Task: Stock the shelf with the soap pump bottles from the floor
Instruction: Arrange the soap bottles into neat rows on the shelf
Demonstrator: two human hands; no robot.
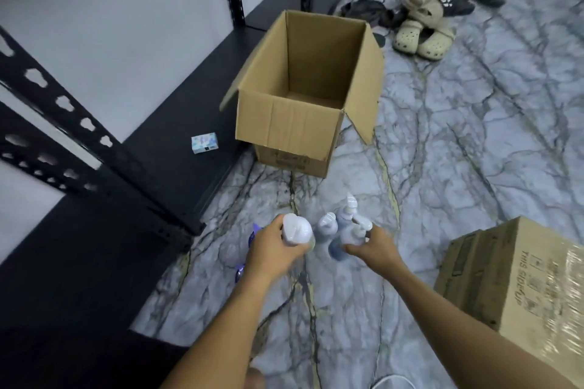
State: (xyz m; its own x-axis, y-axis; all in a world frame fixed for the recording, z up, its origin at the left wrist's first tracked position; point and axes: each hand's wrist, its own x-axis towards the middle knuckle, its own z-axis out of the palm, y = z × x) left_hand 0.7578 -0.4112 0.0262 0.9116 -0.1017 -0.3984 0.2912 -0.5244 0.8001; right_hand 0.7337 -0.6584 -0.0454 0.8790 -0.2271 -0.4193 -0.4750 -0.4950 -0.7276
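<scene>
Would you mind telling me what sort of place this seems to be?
Probably a storeroom or stockroom: black slotted metal shelving lines the wall, an open cardboard box and a plastic-wrapped carton sit on the marble-patterned floor, and soap pump bottles stand beside them.

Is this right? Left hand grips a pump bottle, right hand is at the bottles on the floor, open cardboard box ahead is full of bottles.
Not quite. The head view shows the open cardboard box empty, its bare bottom visible. The rest holds: the left hand grips a pump bottle, the right hand is at the bottles on the floor.
</scene>
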